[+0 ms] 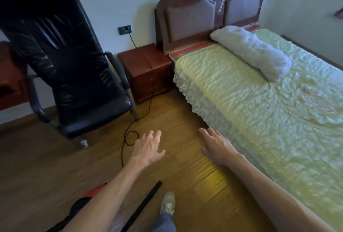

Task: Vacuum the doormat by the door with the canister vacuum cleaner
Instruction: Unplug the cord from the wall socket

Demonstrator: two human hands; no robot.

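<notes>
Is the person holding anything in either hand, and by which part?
Nothing is held. The left hand and right hand are both stretched forward, fingers spread and empty; the black vacuum tube is untouched.

left forearm (111, 192) bare | right forearm (263, 179) bare | trouser leg (164, 221) grey-blue | 1 sneaker (168, 202) pale, laced

Vacuum (92, 191), back behind the left hand (148, 149), mostly hidden under the forearm (116, 191) and blurred; wand (148, 200) beside it runs off the bottom edge.
</notes>
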